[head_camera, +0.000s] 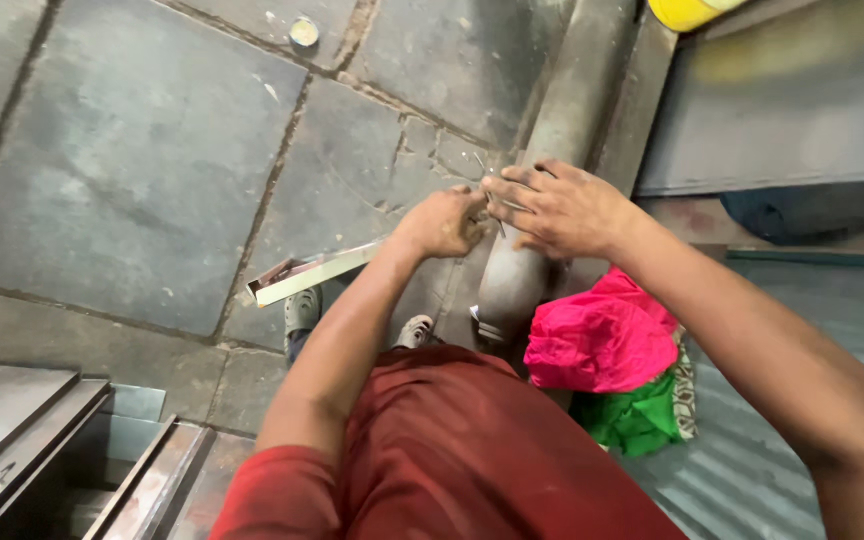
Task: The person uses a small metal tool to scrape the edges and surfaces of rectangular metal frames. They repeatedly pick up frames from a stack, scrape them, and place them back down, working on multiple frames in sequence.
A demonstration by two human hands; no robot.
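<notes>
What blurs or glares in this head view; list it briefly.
Head view: wide-angle bending at the edges; the yellow container and the grey panel beneath it are soft and smeared; the left hand and right hand show slight motion blur; light is dim and flat, with no hard glare.

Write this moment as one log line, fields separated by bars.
left hand: closed on thin metal piece | right hand: fingers spread, on the piece | below: grey pipe | beside: pink cloth

Floor of dark stone slabs (132,150) with cracked joints (small round lid (304,32) lying near top), grey metal channels (42,440) lower left, corrugated metal sheet (752,470) lower right, dim daylight.
</notes>
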